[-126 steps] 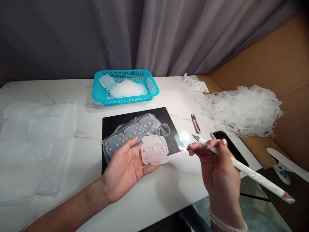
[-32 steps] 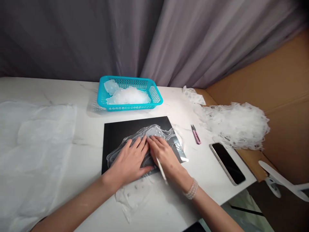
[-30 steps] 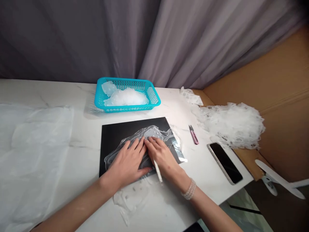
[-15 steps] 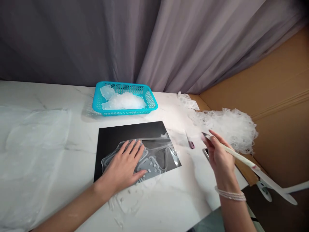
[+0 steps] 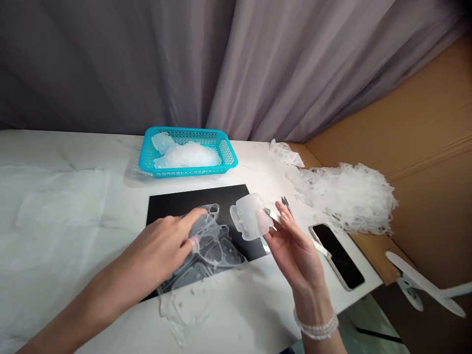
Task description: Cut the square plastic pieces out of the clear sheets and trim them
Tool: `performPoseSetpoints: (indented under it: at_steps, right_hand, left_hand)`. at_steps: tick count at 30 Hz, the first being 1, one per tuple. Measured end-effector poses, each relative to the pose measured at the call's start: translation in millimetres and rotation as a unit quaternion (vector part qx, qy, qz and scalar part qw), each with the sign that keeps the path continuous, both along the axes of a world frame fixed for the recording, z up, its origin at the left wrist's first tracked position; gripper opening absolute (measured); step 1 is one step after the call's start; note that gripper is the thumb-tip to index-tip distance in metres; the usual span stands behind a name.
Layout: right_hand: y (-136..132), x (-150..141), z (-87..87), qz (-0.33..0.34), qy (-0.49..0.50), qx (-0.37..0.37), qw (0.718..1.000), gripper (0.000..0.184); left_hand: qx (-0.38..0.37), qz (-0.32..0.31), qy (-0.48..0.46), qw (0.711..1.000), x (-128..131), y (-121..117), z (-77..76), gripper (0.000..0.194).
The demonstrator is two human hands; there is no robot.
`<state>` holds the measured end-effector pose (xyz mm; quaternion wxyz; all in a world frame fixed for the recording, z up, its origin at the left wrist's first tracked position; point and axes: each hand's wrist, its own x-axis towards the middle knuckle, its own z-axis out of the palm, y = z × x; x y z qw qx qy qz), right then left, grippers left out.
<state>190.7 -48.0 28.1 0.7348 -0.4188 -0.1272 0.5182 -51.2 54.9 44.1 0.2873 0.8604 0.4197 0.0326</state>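
Note:
My left hand (image 5: 162, 250) rests over a black mat (image 5: 184, 199). Its thumb and index finger are curled around a strip of a rumpled clear plastic sheet (image 5: 217, 250) with rounded outlines and small bumps. In my right hand (image 5: 295, 246) is a translucent, frosted cut-out piece (image 5: 250, 216) with a notched edge, held up above the mat's right side. The same hand also holds a slim white-handled tool (image 5: 322, 250) with a pointed metal tip, which lies against the piece. My right palm is turned partly upward.
A blue basket (image 5: 188, 172) holding frosted pieces stands behind the mat. To the right are a heap of lacy clear scraps (image 5: 346, 196), a phone (image 5: 337, 255) and a small dark-tipped tool (image 5: 285, 202). Cardboard (image 5: 424, 128) borders the right side; plastic film (image 5: 55, 221) covers the left.
My right hand has swung left from beside the scrap heap to the mat, where it holds a frosted piece. My left hand, flat before, has shifted left and curled; the clear sheet is now rumpled.

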Motion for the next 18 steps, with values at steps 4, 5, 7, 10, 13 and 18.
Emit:
performPoseSetpoints:
  at_steps: [4,5,7,10,13,18]
  right_hand:
    - [1.0,-12.3,11.9,0.038,0.026,0.03,0.998,0.016]
    - [1.2,-13.1,13.8,0.039,0.022,0.034,0.998,0.016]
    - [1.7,-15.3,15.8,0.036,0.001,0.04,0.999,0.016]
    - [1.2,-25.1,14.3,0.01,-0.092,0.066,0.994,0.016]
    - [-4.5,-43.6,10.0,0.007,-0.236,0.082,0.968,0.019]
    - [-19.1,-64.3,13.9,0.169,-0.341,0.073,0.922,0.061]
  left_hand:
    - [-0.005,-0.02,-0.067,0.998,-33.0,3.5,-1.0,0.06]
    - [-0.014,-0.014,-0.093,0.995,-37.0,5.5,-1.9,0.06]
    - [-0.076,0.004,-0.141,0.987,-36.7,7.4,-1.8,0.061]
    - [-0.313,0.042,-0.249,0.915,-19.5,0.5,3.4,0.065]
    - [-0.56,0.088,-0.401,0.72,2.0,-10.6,10.3,0.069]
    - [-0.666,0.138,-0.491,0.544,14.6,-12.7,17.0,0.059]
